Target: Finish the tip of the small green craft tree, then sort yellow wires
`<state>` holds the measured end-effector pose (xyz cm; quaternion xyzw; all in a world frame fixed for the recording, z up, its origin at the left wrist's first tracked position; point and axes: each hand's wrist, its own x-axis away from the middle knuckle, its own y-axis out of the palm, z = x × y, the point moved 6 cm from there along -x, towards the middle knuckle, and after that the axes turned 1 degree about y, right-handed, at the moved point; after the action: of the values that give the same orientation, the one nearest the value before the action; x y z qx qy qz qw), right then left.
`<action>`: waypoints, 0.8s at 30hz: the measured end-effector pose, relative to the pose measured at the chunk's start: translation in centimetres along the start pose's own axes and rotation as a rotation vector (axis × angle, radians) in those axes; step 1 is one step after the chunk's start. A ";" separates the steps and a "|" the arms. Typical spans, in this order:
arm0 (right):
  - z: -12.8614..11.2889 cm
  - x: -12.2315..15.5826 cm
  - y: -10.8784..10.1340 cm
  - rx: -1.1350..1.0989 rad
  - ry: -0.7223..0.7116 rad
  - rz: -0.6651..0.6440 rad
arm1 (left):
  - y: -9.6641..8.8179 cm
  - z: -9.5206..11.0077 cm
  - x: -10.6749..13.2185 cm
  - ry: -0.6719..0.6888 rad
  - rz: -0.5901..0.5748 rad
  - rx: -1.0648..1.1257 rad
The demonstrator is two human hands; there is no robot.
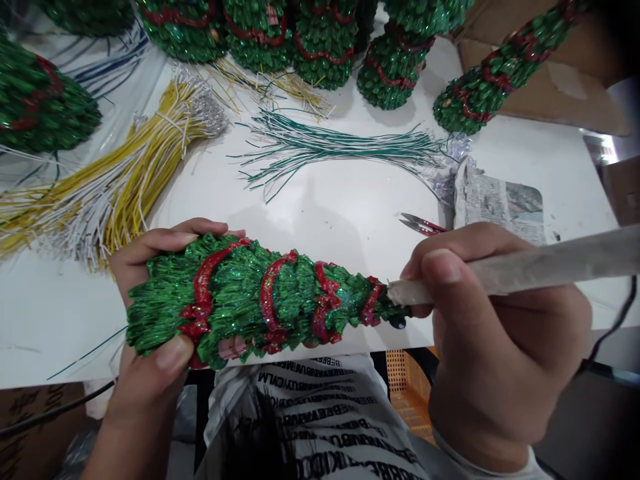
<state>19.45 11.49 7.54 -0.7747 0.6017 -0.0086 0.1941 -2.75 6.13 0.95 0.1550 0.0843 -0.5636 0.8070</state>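
A glittery green Christmas tree figurine [295, 300] with red garlands and bows lies on its side in front of me, its wide base to the left. My left hand [155, 320] is closed around that base, thumb on the near side and fingers over the far side. Held like a pen in my right hand [495, 340] is a thick off-white stick [540, 263] with a worn, tapered end. That end meets or nearly meets the narrow top of the tree; exact contact is hard to make out. Below it shows a small dark round bit [397, 323].
Yellow and white wires [145, 160] lie bundled at left, green and white wires [345, 143] at centre. Red-handled snips [423, 224] rest beside folded newspaper [500, 200]. More tree figurines [325, 47] line the back, near a cardboard box [560, 87]. An orange basket [407, 393] sits below the table edge.
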 end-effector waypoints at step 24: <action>4.0 -0.1 1.0 -0.436 0.438 -0.026 | -0.4 -0.3 0.0 -0.002 -0.041 -0.034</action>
<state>19.47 12.58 3.57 -0.7854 0.6070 -0.0484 -0.1112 -3.09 6.12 0.62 0.1390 0.0963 -0.5786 0.7979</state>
